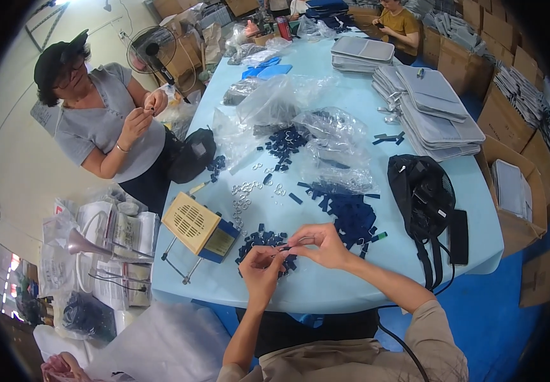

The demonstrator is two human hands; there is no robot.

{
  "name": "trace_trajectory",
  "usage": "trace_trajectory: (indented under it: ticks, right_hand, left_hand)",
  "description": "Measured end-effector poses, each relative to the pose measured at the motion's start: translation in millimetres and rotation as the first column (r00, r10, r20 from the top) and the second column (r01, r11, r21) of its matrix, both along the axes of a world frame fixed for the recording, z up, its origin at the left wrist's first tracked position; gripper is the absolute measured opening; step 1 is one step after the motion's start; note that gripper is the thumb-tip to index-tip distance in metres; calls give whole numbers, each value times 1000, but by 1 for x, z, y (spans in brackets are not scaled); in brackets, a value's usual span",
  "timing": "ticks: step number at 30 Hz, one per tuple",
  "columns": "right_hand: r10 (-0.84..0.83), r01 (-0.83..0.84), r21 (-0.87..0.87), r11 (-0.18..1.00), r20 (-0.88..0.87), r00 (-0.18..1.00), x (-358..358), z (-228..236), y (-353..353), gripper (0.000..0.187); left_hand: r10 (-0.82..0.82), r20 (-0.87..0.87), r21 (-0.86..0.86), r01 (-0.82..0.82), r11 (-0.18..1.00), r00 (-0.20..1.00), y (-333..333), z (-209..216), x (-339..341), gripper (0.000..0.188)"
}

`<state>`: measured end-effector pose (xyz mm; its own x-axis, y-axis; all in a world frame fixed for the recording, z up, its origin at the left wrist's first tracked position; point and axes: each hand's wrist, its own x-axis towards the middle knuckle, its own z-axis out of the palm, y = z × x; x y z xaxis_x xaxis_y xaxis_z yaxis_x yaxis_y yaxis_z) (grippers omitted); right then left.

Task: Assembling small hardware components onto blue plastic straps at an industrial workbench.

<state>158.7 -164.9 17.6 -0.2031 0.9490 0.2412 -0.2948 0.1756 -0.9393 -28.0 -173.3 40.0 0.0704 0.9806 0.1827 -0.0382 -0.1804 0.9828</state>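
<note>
Near the front edge of the table, my left hand (263, 270) and my right hand (321, 245) meet, fingertips pinched together. Between them is a small dark navy fabric tab (282, 249), mostly covered by my fingers; I cannot tell whether a ring is on it. Under and beside my left hand lies a pile of navy tabs (257, 240), some with shiny metal bits. Loose silver rings (243, 194) are scattered just beyond. A heap of navy fabric strips (354, 219) lies past my right hand, and more tabs (286, 143) spill out farther back.
A beige and blue box-shaped device (200, 224) stands at the left edge. Clear plastic bags (335, 137) fill the middle. A black backpack (421, 194) and stacked grey cases (437, 114) are at the right. A co-worker (106, 108) stands at left; another person (399, 28) is far right.
</note>
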Motion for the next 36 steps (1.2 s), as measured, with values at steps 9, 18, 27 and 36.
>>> trace_trajectory:
  ticks: [9,18,27,36]
  right_hand:
    - [-24,24,-4,1000,-16,1000,-2,-7,2,16]
    - [-149,141,101,985,80,986,-4,-2,0,21]
    - [-30,16,77,997,190,981,-7,-2,-4,22]
    - [-163,92,235,968,308,937,3,16,-4,20]
  left_hand:
    - [0,-1,-41,0,999,1000,-2,3,1,16]
    - [-18,-164,88,33,996,986,-3,7,3,14]
    - [-38,-201,32,45,998,979,-6,2,-11,12]
    - [-107,-608,47,169,984,787,2,41,-35,17]
